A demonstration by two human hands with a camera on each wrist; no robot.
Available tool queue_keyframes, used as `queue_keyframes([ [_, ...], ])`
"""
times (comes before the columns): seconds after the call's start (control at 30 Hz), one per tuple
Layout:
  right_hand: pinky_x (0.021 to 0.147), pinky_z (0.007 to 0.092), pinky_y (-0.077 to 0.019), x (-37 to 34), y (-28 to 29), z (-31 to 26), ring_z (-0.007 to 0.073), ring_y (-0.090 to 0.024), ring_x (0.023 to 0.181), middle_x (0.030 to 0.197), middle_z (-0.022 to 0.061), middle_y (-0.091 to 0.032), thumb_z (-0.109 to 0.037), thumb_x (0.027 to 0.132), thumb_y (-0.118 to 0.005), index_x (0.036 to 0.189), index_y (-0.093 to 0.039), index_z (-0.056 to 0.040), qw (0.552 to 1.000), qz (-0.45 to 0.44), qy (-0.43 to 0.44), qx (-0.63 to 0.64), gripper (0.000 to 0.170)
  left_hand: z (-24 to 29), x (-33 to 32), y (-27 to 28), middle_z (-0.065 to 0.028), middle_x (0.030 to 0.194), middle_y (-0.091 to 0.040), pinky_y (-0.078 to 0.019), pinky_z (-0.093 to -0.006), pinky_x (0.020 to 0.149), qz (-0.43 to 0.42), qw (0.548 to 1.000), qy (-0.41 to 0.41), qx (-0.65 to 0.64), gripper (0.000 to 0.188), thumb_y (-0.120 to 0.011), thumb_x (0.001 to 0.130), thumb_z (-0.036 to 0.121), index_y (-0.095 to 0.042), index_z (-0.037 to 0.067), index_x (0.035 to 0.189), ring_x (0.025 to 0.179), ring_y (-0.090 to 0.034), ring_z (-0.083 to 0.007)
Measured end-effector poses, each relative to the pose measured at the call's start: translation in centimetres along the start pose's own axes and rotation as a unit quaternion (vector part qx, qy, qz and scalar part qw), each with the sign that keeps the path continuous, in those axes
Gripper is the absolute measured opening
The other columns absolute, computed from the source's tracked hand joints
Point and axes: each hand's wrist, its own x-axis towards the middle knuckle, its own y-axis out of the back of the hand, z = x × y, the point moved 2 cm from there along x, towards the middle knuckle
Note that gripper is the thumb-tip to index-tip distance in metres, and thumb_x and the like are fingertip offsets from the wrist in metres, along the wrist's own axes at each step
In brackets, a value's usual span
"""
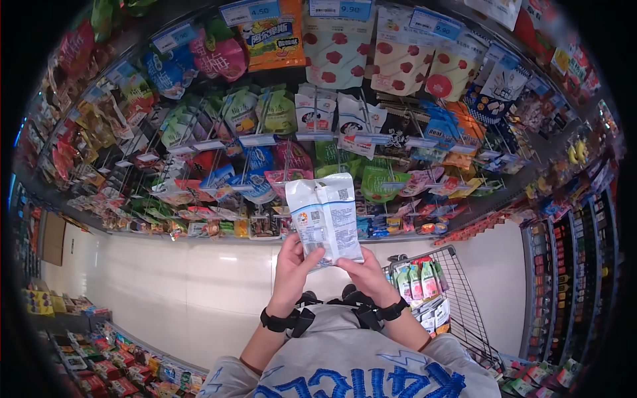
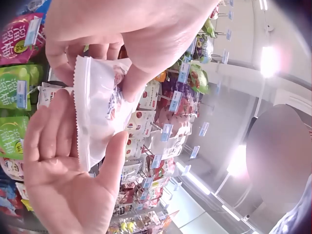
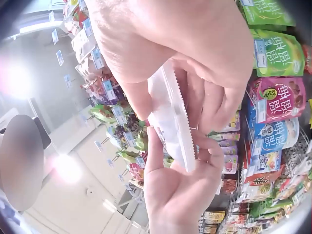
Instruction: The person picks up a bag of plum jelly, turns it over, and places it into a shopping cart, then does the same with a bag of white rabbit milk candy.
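A shop, a supermarket snack aisle; rows of bagged snacks point(image 1: 279, 111), priced shelf tags point(image 1: 251, 12) and a wire shopping cart point(image 1: 467, 286) show it.

Wearing a light grey short-sleeved top point(image 1: 332, 339), loose cut. Marked across the chest with chunky blue lettering point(image 1: 444, 385), cut off at frame edge, can't read it fully. Also carrying thin blue lightning-bolt outlines point(image 1: 402, 358) near the sleeves. Strapped at each wrist with a wide black band point(image 1: 277, 322), plus boxy black mount point(image 1: 304, 322) on the inner side. Leaving left hand point(image 1: 292, 268) and right hand point(image 1: 367, 274) bare.
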Motion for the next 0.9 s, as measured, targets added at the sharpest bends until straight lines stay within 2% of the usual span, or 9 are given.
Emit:
queue_keyframes([
  [0.3, 0.081, 0.0341, -0.0551, -0.1, 0.2, -1.3, 0.0176, -0.065, 0.095, 0.111, 0.0102, -0.067, -0.007, 0.092, -0.063, 0.117, -0.06, 0.0021, 0.999, 0.0, 0.04, 0.012, 0.028, 0.6, 0.1, -1.0, -0.0105, 0.115, -0.061, -0.0481, -0.028, 0.09, -0.009, 0.999, -0.034, 0.035, 0.043, -0.066, 0.088, 0.001, -0.045, -0.001, 0.125, 0.104, -0.059, -0.0147],
  [0.4, 0.079, 0.0343, -0.0556, 0.2, 1.2, -1.0, 0.0175, -0.066, 0.092, 0.109, 0.0097, -0.067, -0.009, 0.092, -0.063, 0.117, -0.061, 0.0009, 0.997, 0.028, 0.059, -0.044, 0.027, 1.1, 0.0, -0.7, -0.01, 0.115, -0.06, -0.048, -0.0267, 0.089, 0.066, 0.99, -0.094, 0.077, 0.04, -0.065, 0.089, 0.001, -0.046, -0.002, 0.124, 0.102, -0.058, -0.0135],
  [0.5, 0.078, 0.0351, -0.0559, 0.4, 1.2, -1.1, 0.0173, -0.066, 0.091, 0.107, 0.009, -0.067, -0.009, 0.092, -0.064, 0.117, -0.06, 0.0001, 0.992, 0.056, 0.074, -0.088, 0.028, 1.3, -0.2, -0.5, -0.0097, 0.116, -0.059, -0.0479, -0.0254, 0.088, 0.046, 0.98, -0.126, 0.149, 0.038, -0.065, 0.09, 0.003, -0.048, -0.001, 0.124, 0.102, -0.057, -0.013],
  [0.57, 0.077, 0.0346, -0.056, 0.5, 0.9, -1.3, 0.0165, -0.065, 0.091, 0.107, 0.0083, -0.067, -0.009, 0.091, -0.065, 0.117, -0.06, 0.0003, 0.991, 0.062, 0.077, -0.086, 0.028, 1.3, -0.3, -1.4, -0.0093, 0.117, -0.059, -0.05, -0.0268, 0.088, -0.018, 0.985, -0.062, 0.163, 0.037, -0.066, 0.089, 0.004, -0.05, 0.001, 0.123, 0.106, -0.057, -0.0145],
  [0.63, 0.089, 0.0287, -0.0501, 0.3, 0.4, -1.4, 0.0135, -0.062, 0.102, 0.114, 0.0065, -0.065, -0.006, 0.087, -0.069, 0.124, -0.057, 0.0022, 0.986, 0.05, 0.078, -0.137, 0.04, 1.3, -0.3, -1.8, -0.0112, 0.119, -0.057, -0.0511, -0.0303, 0.09, -0.015, 0.986, -0.06, 0.153, 0.039, -0.064, 0.089, 0.002, -0.048, 0.0, 0.124, 0.11, -0.055, -0.0166],
  [0.67, 0.089, 0.0287, -0.0501, 0.3, 0.0, -1.6, 0.0135, -0.062, 0.102, 0.114, 0.0065, -0.065, -0.006, 0.087, -0.069, 0.124, -0.057, 0.0022, 0.986, 0.051, 0.079, -0.137, 0.04, 1.3, -0.2, -1.9, -0.0131, 0.122, -0.054, -0.0522, -0.0338, 0.093, -0.013, 0.988, -0.057, 0.143, 0.041, -0.063, 0.089, 0.0, -0.046, -0.001, 0.126, 0.114, -0.054, -0.0187],
  [0.73, 0.095, 0.0291, -0.0457, 0.1, -1.1, -1.9, 0.014, -0.055, 0.115, 0.129, 0.0078, -0.057, -0.006, 0.085, -0.072, 0.138, -0.046, 0.0009, 0.981, 0.003, 0.115, -0.154, 0.059, 1.4, -0.2, -2.0, -0.013, 0.122, -0.054, -0.052, -0.0345, 0.094, -0.018, 0.986, -0.069, 0.151, 0.043, -0.064, 0.087, -0.001, -0.046, -0.001, 0.126, 0.116, -0.053, -0.0199],
  [0.83, 0.098, 0.0314, -0.0436, 0.1, -1.0, -1.3, 0.0168, -0.049, 0.125, 0.14, 0.0109, -0.048, -0.009, 0.082, -0.075, 0.147, -0.035, -0.0025, 0.965, -0.036, 0.154, -0.208, 0.076, 1.2, -0.3, -2.0, -0.0131, 0.124, -0.053, -0.0515, -0.0355, 0.096, -0.024, 0.984, -0.078, 0.161, 0.048, -0.066, 0.085, -0.002, -0.045, -0.001, 0.127, 0.12, -0.051, -0.0215],
  [0.9, 0.099, 0.0332, -0.0428, -0.2, -1.7, -1.8, 0.0185, -0.048, 0.126, 0.141, 0.0121, -0.047, -0.011, 0.081, -0.076, 0.146, -0.037, -0.0046, 0.951, -0.033, 0.176, -0.253, 0.077, 1.0, -0.4, -1.8, -0.0131, 0.124, -0.053, -0.0513, -0.0357, 0.096, -0.026, 0.984, -0.073, 0.162, 0.051, -0.067, 0.083, -0.003, -0.043, -0.001, 0.128, 0.121, -0.05, -0.0219],
])
